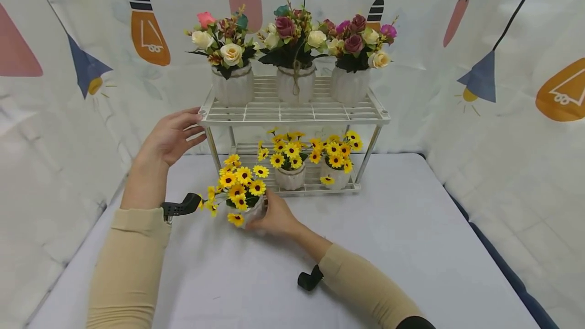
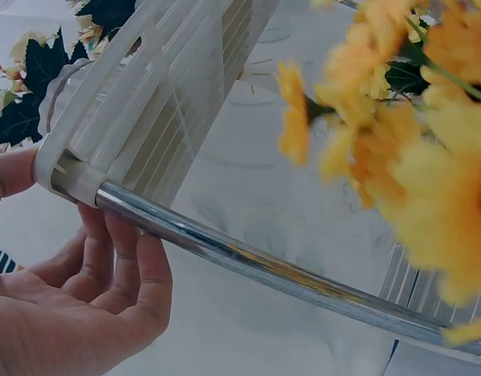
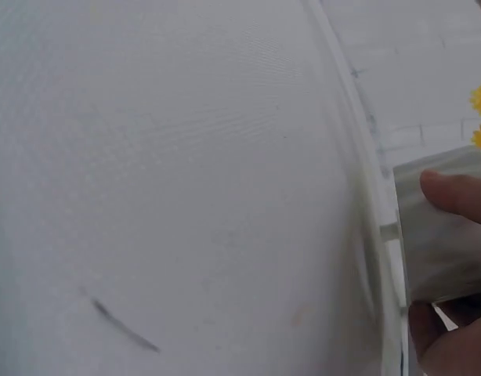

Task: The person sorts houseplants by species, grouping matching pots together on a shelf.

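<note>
My left hand (image 1: 172, 135) is at the upper left corner of a white two-tier shelf rack (image 1: 292, 113). The left wrist view shows its thumb on the plastic corner (image 2: 76, 178) and its fingers curled beneath, beside the metal post (image 2: 248, 262). My right hand (image 1: 279, 215) grips a pale pot (image 3: 440, 235) of yellow artificial daisies (image 1: 237, 184), in front of the lower tier's left end. In the right wrist view its thumb lies on the pot's side. Two similar potted daisies, one in the middle (image 1: 290, 179) and one at right (image 1: 335, 176), stand on the lower tier.
Three pots of mixed artificial roses, at left (image 1: 233, 85), centre (image 1: 294, 85) and right (image 1: 349, 85), line the top tier. The rack stands toward the back of a table with a white cloth (image 1: 384, 217). A lamp-patterned curtain (image 1: 429, 50) surrounds the table.
</note>
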Tool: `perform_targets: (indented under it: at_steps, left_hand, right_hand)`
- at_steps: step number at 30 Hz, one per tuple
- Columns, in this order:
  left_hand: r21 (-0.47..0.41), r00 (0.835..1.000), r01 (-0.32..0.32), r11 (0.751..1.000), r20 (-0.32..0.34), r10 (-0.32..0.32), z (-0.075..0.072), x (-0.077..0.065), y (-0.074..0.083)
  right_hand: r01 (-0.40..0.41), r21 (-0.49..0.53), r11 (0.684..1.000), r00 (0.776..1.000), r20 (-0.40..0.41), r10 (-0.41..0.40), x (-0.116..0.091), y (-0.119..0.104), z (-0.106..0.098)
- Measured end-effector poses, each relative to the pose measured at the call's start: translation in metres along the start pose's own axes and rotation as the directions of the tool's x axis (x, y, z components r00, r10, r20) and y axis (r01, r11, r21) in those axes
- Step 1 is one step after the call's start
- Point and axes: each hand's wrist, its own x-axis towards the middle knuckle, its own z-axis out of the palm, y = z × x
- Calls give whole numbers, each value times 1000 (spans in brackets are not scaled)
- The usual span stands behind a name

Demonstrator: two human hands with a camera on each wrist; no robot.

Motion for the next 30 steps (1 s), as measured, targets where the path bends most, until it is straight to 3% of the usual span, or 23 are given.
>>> perform_targets:
  at_steps: [8,15,23,30]
  left_hand:
    - [-11,1000,-5,1000,-12,5,4,1,0]
    - [16,1000,-1,1000,-31,1,3,1,0]
    - [21,999,0,1000,-42,1,2,-1,0]
    - [23,999,-4,1000,-40,5,2,-1,-1]
  right_hand:
    - [53,75,996,991,-130,-43,13,-6,-16]
    - [35,79,996,970,-243,-14,27,-13,-11]
    - [-56,125,991,953,-289,90,42,-19,11]
    - [-180,113,977,906,-368,209,60,-25,21]
